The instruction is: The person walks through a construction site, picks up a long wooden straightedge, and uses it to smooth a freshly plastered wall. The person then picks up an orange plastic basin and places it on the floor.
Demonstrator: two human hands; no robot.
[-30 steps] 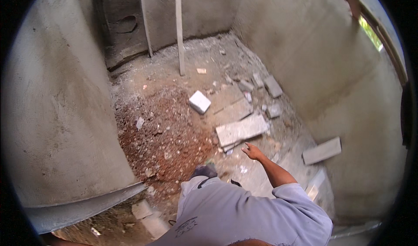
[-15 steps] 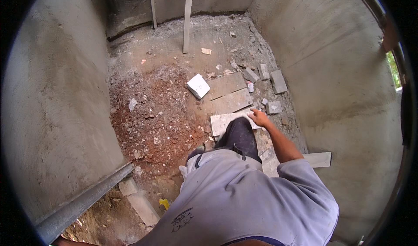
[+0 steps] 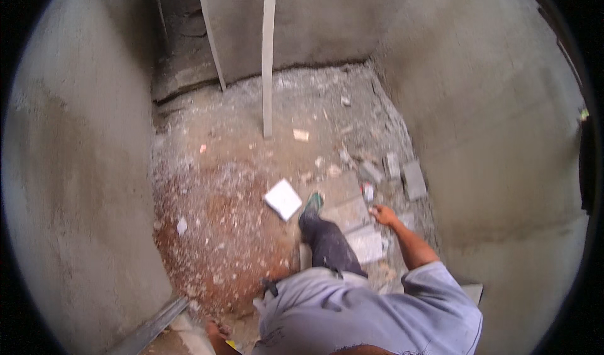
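My right hand (image 3: 384, 215) is held out low on the right, above the flat grey slabs (image 3: 346, 212) on the ground. Its fingers are loosely apart, with nothing seen in them. My left hand (image 3: 218, 330) hangs at the lower left, near the end of a metal beam; blur hides how its fingers are set. Ahead of me a white square block (image 3: 283, 199) lies on the dirt. My foot in a green sandal (image 3: 314, 201) is set down just right of that block. A pale slab (image 3: 365, 245) lies beside my leg.
Plastered walls (image 3: 503, 135) close in on the sides and far end. Two thin upright posts (image 3: 268, 72) stand at the far end. Reddish rubble (image 3: 220, 229) covers the left ground. Broken grey blocks (image 3: 413, 180) lie along the right wall. The metal beam (image 3: 151, 323) slants at lower left.
I have stepped forward, and my sandalled foot now shows beside the white block. My right hand has moved from the pale slab to farther ahead. My left hand has come into view.
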